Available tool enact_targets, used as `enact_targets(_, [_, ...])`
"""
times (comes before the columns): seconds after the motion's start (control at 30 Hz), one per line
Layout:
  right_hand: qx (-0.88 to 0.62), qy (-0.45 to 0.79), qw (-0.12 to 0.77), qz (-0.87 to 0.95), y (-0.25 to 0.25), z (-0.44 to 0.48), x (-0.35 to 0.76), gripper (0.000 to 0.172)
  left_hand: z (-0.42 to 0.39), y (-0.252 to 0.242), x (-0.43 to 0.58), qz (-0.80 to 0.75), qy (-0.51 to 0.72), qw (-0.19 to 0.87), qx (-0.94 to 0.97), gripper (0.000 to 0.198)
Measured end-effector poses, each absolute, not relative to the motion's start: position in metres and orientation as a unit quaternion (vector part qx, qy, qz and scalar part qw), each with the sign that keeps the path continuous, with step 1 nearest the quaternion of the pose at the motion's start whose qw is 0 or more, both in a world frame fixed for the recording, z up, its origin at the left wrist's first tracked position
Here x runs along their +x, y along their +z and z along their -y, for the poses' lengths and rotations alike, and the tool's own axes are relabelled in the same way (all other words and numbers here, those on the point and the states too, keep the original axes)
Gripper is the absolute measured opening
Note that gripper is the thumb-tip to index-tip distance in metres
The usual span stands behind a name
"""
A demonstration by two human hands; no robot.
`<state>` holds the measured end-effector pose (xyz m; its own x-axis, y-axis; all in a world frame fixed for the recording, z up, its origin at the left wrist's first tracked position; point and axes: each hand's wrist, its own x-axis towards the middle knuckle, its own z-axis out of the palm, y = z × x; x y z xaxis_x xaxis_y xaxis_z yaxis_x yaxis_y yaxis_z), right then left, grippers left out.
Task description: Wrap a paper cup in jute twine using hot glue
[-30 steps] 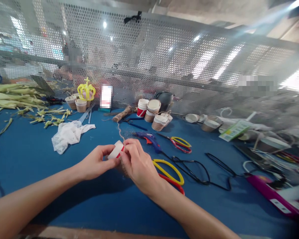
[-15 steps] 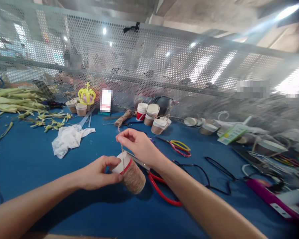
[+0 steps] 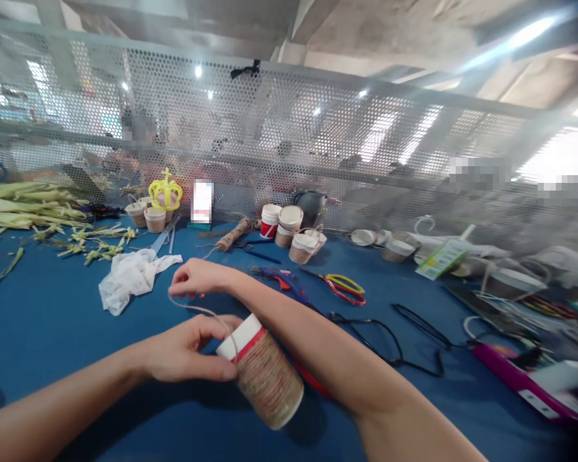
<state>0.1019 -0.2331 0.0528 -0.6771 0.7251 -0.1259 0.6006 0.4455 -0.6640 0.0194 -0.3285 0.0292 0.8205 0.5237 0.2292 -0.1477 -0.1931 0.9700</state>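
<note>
The left hand [image 3: 187, 350] is closed around the white rim end of a paper cup [image 3: 264, 375], thumb under and fingers over, holding it tilted above the blue counter [image 3: 52, 308] with its mouth toward 10 o'clock and its base toward 4 o'clock. Most of the cup's wall is wrapped in brown twine [image 3: 200, 310], and a red band shows just below the rim. The right hand [image 3: 195, 279] crosses over the left forearm and sits at 11 o'clock from the cup, fingertips pinched on the loose strand, which curves slack down to the rim. At 10 o'clock from that hand lies a crumpled white mesh cloth [image 3: 130, 273]. A blue glue gun [image 3: 282, 279] and yellow-and-red scissors [image 3: 343, 286] lie at 2 o'clock from the cup, a black cable [image 3: 390, 333] at 3 o'clock. A twine spool [image 3: 234, 234] and a cluster of cups [image 3: 289, 228] stand at 12 o'clock, near the perforated screen [image 3: 318, 128].
</note>
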Motion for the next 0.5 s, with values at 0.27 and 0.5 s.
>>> enact_targets(0.27, [-0.574, 0.146, 0.082, 0.802, 0.083, 0.243, 0.192, 0.029, 0.320, 0.021, 0.017, -0.180, 0.345, 0.570, 0.723, 0.018])
enact_targets(0.5, [-0.701, 0.017, -0.003, 0.713, 0.057, 0.253, 0.264, 0.022, 0.317, 0.016, 0.017, -0.198, 0.362, 0.558, 0.720, 0.014])
